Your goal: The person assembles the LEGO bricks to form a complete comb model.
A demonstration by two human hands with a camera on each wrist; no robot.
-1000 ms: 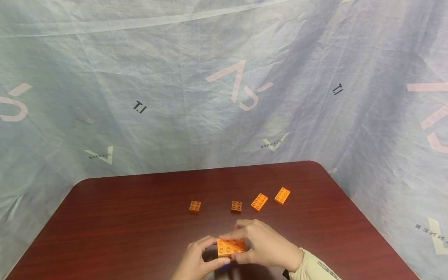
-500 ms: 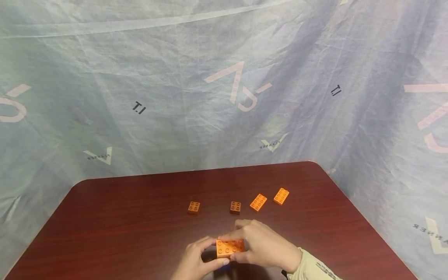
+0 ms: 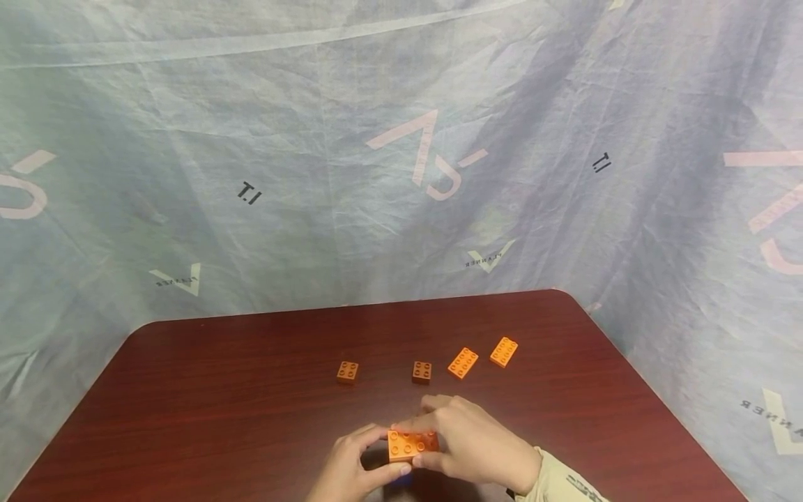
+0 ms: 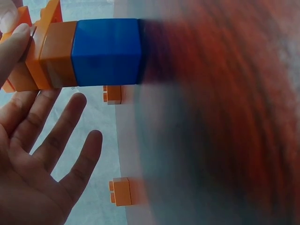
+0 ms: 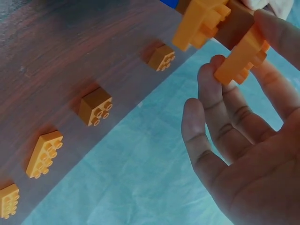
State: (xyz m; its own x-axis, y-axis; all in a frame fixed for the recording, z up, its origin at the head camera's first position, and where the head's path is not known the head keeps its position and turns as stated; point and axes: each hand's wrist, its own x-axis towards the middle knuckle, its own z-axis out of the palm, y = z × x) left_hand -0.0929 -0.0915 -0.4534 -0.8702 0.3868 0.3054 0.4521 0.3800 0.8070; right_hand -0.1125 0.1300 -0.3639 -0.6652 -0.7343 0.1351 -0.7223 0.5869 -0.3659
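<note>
A stack of toy building bricks stands on the table in front of me, with a blue brick (image 4: pixel 108 52) at the bottom. Above it, a dark orange brick (image 4: pixel 60 54), a wider orange brick (image 5: pixel 199 23) and another dark orange brick (image 5: pixel 234 26) follow. The stack is topped by a flat orange brick with studs (image 3: pixel 404 446). My left hand (image 3: pixel 351 464) pinches the upper stack between thumb and fingers, its other fingers spread. From the right, my right hand (image 3: pixel 473 443) pinches the top orange brick, its thumb at the near side and fingers at the far side.
Behind the hands, two small dark orange bricks, the left one (image 3: pixel 348 372) and the right one (image 3: pixel 422 372), lie on the dark red table (image 3: pixel 219 390). Two longer orange bricks, one nearer (image 3: pixel 463 363) and one farther (image 3: pixel 504 352), lie to the right. A printed cloth (image 3: pixel 314 174) hangs around the table.
Both hands keep their hold on the stack and stay in place. The head view has shifted very slightly; the loose bricks have not moved on the table.
</note>
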